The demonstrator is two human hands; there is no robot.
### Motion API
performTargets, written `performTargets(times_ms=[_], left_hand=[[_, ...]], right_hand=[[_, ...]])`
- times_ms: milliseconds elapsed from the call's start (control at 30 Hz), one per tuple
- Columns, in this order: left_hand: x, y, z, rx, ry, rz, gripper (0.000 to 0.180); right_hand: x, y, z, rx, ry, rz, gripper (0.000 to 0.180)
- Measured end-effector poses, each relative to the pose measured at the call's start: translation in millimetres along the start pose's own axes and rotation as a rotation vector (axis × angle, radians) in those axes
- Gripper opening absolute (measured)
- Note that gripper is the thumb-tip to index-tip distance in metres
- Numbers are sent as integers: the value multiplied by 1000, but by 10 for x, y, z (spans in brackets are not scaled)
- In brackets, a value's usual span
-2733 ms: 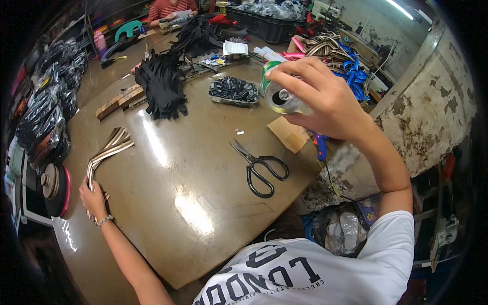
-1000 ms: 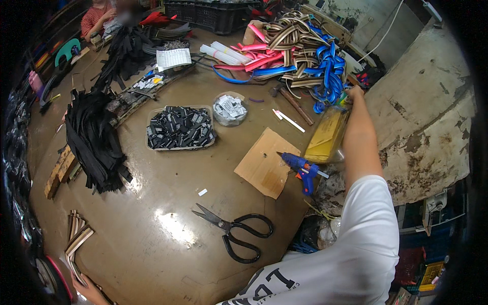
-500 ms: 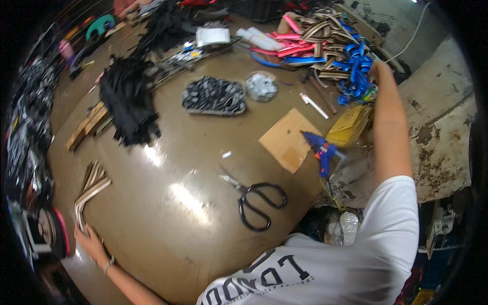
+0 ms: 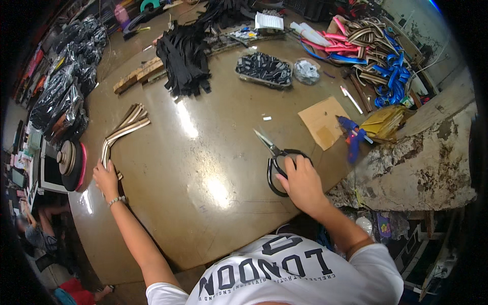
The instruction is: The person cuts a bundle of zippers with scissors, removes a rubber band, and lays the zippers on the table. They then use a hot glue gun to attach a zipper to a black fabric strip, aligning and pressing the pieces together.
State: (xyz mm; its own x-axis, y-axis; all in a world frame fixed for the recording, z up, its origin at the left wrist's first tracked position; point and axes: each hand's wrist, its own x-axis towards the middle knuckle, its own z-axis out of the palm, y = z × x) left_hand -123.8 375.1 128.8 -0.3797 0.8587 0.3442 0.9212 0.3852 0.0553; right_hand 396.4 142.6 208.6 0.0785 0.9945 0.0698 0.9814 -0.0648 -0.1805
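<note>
Left hand (image 4: pixel 105 179) grasps one brown-and-cream striped strip bundle (image 4: pixel 127 130) at left; right hand (image 4: pixel 303 187) touches one pair of black-handled metal scissors (image 4: pixel 276 151), grip unclear, by the near-right edge; glossy brown table (image 4: pixel 168 168) spans between.

Looks like bare metal on the blades (image 4: pixel 266 141) of the scissors (image 4: pixel 275 150), glossy black on the handles (image 4: pixel 270 177). Smooth and shiny across the brown table (image 4: pixel 152 175), with bright glare. Satin sheen on the striped strips (image 4: pixel 113 135); can't tell cloth from plastic there. Matt, cloth-like on the black strips (image 4: pixel 184 61). Dull brown paperboard for the cardboard piece (image 4: pixel 320 122). Blue plastic on the glue gun (image 4: pixel 353 129). Crinkled, glossy plastic film (image 4: pixel 63 81) over the bundles at left. Rough, flaking face on the pale slab (image 4: pixel 422 160).
</note>
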Motion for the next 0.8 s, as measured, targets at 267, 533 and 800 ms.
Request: performTargets(times_ms=[267,533,800], left_hand=[[-148,495,-795,-155,-25,11,57],[-1722,1284,-2321,-951,-1264,1231,33],[-1964,1556,-2043,-1073,-1529,1182,17]], right_hand=[[50,322,239,65,217,-80,50],[392,67,-678,679,-73,-593,32],[314,-621,-1538,990,155,-1391,16]])
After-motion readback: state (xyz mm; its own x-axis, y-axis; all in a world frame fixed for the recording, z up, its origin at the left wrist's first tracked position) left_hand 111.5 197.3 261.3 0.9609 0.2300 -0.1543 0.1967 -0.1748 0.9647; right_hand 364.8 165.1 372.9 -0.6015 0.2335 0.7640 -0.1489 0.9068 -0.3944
